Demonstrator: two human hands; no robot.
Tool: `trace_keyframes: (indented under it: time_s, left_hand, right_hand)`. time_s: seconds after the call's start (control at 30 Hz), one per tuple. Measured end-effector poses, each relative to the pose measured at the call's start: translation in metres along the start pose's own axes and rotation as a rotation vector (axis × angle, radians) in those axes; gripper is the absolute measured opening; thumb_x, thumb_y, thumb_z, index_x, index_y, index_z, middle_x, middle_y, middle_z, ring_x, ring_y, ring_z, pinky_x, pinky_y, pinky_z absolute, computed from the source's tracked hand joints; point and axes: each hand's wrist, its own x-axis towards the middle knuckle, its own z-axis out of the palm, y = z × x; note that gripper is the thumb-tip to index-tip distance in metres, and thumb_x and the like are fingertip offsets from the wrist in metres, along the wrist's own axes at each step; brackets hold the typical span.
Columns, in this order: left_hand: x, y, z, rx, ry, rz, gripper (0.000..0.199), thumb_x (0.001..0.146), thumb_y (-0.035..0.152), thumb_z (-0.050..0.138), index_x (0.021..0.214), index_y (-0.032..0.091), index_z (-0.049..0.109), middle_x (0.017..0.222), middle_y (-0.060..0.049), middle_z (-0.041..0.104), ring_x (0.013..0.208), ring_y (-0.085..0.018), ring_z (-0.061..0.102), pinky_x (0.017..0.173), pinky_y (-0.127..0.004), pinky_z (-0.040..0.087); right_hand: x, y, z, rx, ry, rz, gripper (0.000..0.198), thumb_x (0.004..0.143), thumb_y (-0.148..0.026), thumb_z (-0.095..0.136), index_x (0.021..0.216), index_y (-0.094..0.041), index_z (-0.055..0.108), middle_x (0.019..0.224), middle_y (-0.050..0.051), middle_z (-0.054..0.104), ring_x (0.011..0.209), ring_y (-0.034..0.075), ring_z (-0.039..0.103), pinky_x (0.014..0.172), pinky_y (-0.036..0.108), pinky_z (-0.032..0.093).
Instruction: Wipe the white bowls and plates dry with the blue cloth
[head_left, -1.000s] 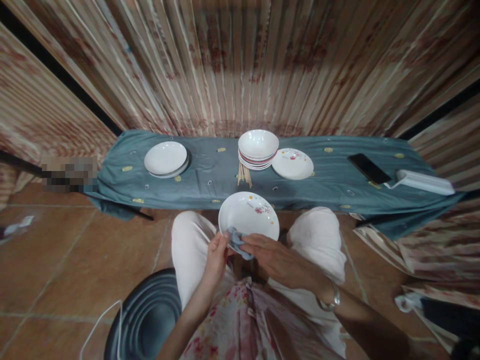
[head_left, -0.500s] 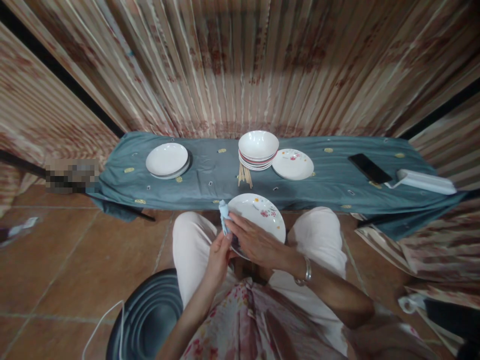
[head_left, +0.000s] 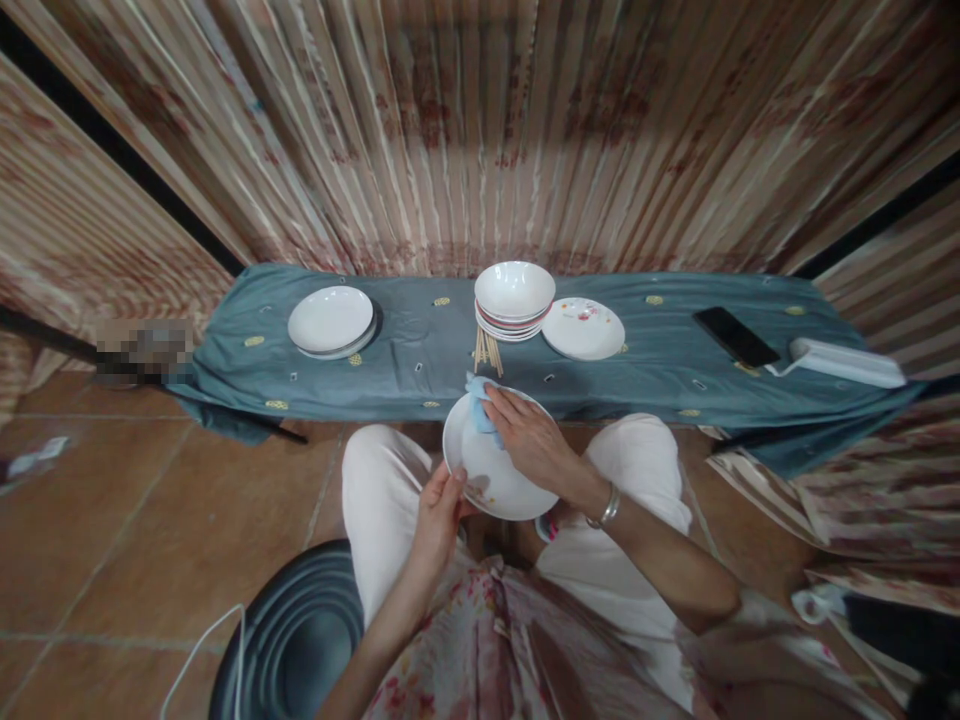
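A white plate point(head_left: 517, 485) with a small floral print is held over my lap, just in front of the bench. My left hand point(head_left: 441, 505) grips its lower left rim, thumb on the upper face and the other fingers mostly hidden beneath. In my right hand point(head_left: 529, 440) is a light blue cloth point(head_left: 484, 408), pressed against the plate's upper left part near the rim. The palm lies over the plate and hides some of its surface.
On the cloth-covered bench point(head_left: 405, 385) stand stacked plates point(head_left: 331, 320), a stack of bowls point(head_left: 515, 290), several chopsticks point(head_left: 488, 352), a flowered plate point(head_left: 583, 330), a black phone point(head_left: 736, 336) and a white lint-roller-like object point(head_left: 847, 362). A dark round basin point(head_left: 300, 640) sits on the floor at left.
My right hand has moved the cloth from the plate's left edge up and right to its upper part. The plate has turned, its flowers now toward the lower left.
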Motion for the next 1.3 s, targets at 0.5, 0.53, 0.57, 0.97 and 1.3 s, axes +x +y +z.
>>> trace_keyframes:
  time_s: [0.5,0.53,0.57,0.97,1.3]
  left_hand:
    - [0.002,-0.002,-0.006,0.022,0.006,0.056,0.057,0.065,0.047,0.081,0.112,0.016,0.068,0.099,-0.009,0.076,0.089,-0.025,0.071,0.069,-0.030,0.057]
    - [0.002,-0.003,-0.006,0.026,0.006,0.060,0.057,0.066,0.047,0.080,0.112,0.016,0.068,0.099,-0.009,0.076,0.090,-0.025,0.071,0.069,-0.030,0.057]
    - [0.002,-0.003,-0.006,0.029,0.008,0.062,0.058,0.065,0.048,0.081,0.113,0.016,0.068,0.099,-0.008,0.076,0.090,-0.025,0.071,0.069,-0.030,0.057]
    - [0.004,-0.003,-0.006,0.001,0.009,0.073,0.055,0.064,0.049,0.081,0.106,0.017,0.068,0.084,-0.003,0.075,0.070,-0.019,0.069,0.062,-0.027,0.053]
    - [0.006,-0.011,-0.009,0.067,0.020,0.142,0.048,0.070,0.059,0.073,0.096,0.018,0.071,0.081,-0.001,0.072,0.078,-0.018,0.066,0.074,-0.027,0.052]
  right_hand:
    - [-0.052,0.008,-0.007,-0.141,-0.103,0.050,0.033,0.090,-0.005,0.043,0.118,-0.007,0.062,0.135,0.019,0.057,0.123,0.033,0.051,0.096,0.046,0.049]
    - [-0.056,0.007,-0.007,-0.125,-0.110,0.038,0.032,0.090,-0.005,0.044,0.117,-0.007,0.062,0.133,0.020,0.058,0.122,0.032,0.052,0.096,0.047,0.049]
    - [-0.060,0.006,-0.006,-0.100,-0.116,0.024,0.030,0.090,-0.006,0.046,0.116,-0.007,0.062,0.131,0.020,0.059,0.121,0.032,0.053,0.097,0.048,0.049]
    - [-0.070,-0.033,-0.028,0.409,-0.103,-0.060,0.033,0.100,-0.022,0.037,0.124,-0.015,0.060,0.132,0.013,0.062,0.124,0.021,0.056,0.105,0.039,0.048]
    - [-0.033,-0.065,-0.022,0.548,-0.011,-0.086,0.041,0.099,-0.017,0.031,0.134,-0.008,0.050,0.137,0.019,0.056,0.131,0.023,0.050,0.109,0.043,0.045]
